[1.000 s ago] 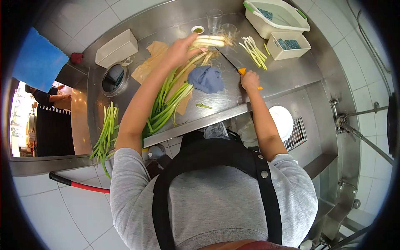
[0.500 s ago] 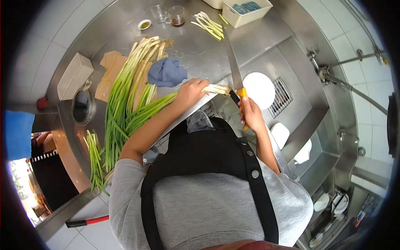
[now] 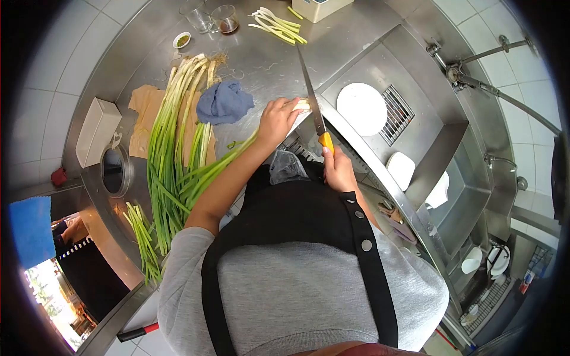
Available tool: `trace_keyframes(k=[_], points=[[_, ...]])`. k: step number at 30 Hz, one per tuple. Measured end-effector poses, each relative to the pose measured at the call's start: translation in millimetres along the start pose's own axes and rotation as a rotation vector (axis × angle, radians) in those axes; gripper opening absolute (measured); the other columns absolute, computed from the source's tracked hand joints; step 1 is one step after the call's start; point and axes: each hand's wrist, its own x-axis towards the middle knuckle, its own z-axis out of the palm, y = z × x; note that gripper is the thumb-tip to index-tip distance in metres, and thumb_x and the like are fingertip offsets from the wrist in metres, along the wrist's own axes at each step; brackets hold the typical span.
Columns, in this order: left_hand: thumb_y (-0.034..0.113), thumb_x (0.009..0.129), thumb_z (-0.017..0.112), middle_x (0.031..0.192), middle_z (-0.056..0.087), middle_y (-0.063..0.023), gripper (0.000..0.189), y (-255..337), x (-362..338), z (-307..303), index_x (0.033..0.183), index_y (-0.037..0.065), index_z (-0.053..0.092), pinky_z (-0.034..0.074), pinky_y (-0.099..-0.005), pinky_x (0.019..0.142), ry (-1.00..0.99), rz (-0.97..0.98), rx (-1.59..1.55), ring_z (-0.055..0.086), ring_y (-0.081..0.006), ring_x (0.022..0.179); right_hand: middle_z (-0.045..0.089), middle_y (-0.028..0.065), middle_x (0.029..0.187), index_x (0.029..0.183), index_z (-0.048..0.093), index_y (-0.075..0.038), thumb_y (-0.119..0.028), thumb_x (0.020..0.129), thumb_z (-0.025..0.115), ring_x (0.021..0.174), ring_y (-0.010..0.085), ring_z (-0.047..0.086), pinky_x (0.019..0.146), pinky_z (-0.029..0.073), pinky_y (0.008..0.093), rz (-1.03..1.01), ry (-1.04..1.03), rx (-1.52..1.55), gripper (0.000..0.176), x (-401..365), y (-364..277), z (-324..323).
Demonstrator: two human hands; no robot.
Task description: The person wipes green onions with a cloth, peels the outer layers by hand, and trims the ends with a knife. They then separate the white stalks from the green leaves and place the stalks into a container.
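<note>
My left hand (image 3: 278,121) is closed round a bunch of green onions (image 3: 237,153) near the counter's front edge, the white ends showing past its fingers. In my right hand (image 3: 339,170) is the yellow handle of a long knife (image 3: 313,102); its blade points away from me and crosses beside the white ends. A large pile of green onions (image 3: 172,136) lies on brown paper (image 3: 142,115) to the left. The blue cloth (image 3: 224,102) rests between that pile and my left hand.
Cut white stalks (image 3: 278,25), two glasses (image 3: 225,19) and a small dish (image 3: 181,40) stand at the back. A sink with a round white plate (image 3: 361,109) is at the right. Shorter green stalks (image 3: 141,237) lie at the left front. Farther left, part of another person (image 3: 74,230) shows.
The view has shifted. The knife blade is now closer to my left hand, beside the white ends, and less of those ends sticks out past my fingers.
</note>
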Motion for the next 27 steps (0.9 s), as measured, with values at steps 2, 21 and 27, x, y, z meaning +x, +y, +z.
trace_keyframes(k=[2,21,27], points=[[0.024,0.081,0.063,0.094,0.058,-0.0101,0.032,1,-3,5,0.11,0.01,0.064,0.046,-0.0387,0.074,0.058,0.009,0.083,0.055,-0.028,0.083,0.058,0.0294,0.071,0.087,0.05,0.006,-0.03,0.094,0.044,0.065,0.0442,0.058,0.06,0.045,0.0475,-0.151,0.078,-0.134,0.037,2,4,7],[0.022,0.083,0.061,0.094,0.059,-0.0107,0.03,3,-9,7,0.11,0.011,0.064,0.047,-0.0376,0.074,0.056,0.006,0.132,0.055,-0.0285,0.084,0.058,0.033,0.076,0.084,0.05,0.008,-0.03,0.093,0.045,0.072,0.0487,0.058,0.065,0.047,0.0509,-0.149,0.203,-0.388,0.04,11,-29,30],[0.023,0.082,0.061,0.094,0.058,-0.0109,0.029,6,-7,7,0.109,0.011,0.064,0.047,-0.0379,0.075,0.091,-0.008,0.156,0.055,-0.0289,0.085,0.058,0.0332,0.075,0.084,0.052,0.009,-0.032,0.093,0.045,0.076,0.0488,0.058,0.069,0.048,0.0512,-0.117,0.176,-0.377,0.042,20,-41,23]])
